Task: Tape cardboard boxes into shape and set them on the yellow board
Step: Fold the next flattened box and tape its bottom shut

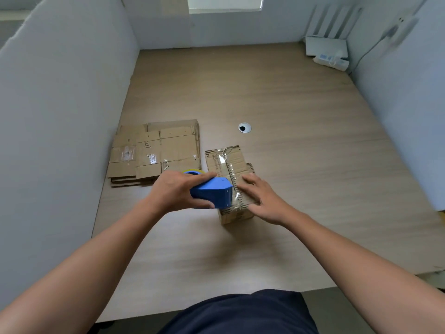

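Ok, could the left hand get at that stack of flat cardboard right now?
Probably not to grasp: the left hand grips the blue tape dispenser. The flat cardboard stack lies close beyond it with nothing between, so reach looks fine.

Taped brown box (218,162) upright (blue tape dispenser (212,194) atop); flattened boxes (156,153) beside.
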The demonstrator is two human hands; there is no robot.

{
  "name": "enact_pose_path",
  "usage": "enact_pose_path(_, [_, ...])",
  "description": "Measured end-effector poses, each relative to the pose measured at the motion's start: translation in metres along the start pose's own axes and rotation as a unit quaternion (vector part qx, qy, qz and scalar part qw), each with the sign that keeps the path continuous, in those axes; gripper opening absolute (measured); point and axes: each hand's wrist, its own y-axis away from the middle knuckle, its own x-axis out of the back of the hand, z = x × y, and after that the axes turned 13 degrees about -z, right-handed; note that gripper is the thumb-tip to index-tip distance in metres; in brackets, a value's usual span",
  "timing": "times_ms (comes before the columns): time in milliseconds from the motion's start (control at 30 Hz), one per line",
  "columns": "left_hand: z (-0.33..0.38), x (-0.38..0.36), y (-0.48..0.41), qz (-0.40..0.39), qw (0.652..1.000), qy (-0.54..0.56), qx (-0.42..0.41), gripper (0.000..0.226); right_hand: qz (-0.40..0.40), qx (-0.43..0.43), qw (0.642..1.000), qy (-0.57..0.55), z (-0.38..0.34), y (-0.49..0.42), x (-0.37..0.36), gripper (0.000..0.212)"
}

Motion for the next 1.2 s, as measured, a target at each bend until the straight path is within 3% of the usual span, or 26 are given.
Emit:
enact_pose_path(100, [0.000, -0.009, 0.000, 0.021, 0.999, -0.016, -0.031, 0.081, 0.043, -0.016, 0.995, -0.092, -0.013, -0.001, 0.007, 0.053])
enact_pose_path(233, [-0.005, -0.018, -0.001, 0.048, 0.997, -0.022, -0.057, 0.076, 0.025, -0.009, 0.989, -0.142, -0.026, -0.007, 0.014, 0.049])
enact_pose_path(400, [-0.007, -0.021, 0.000, 0.045, 0.997, -0.017, -0.059, 0.076, 0.021, -0.001, 0.975, -0.221, -0.027, -0.013, 0.005, 0.029])
enact_pose_path(833, [-0.004, -0.014, -0.002, 0.045, 0.996, -0.042, -0.067, 0.077, 0.032, -0.025, 0.972, -0.233, -0.036, -0.009, 0.002, 0.015])
enact_pose_path(967, [-0.002, -0.012, -0.003, 0.042, 0.996, -0.053, -0.065, 0.078, 0.054, 0.001, 0.958, -0.281, -0.042, -0.013, 0.004, 0.021])
enact_pose_path(1200, [0.000, -0.013, -0.002, 0.042, 0.996, -0.041, -0.063, 0.078, 0.085, -0.006, 0.964, -0.251, -0.050, -0.016, 0.007, 0.005])
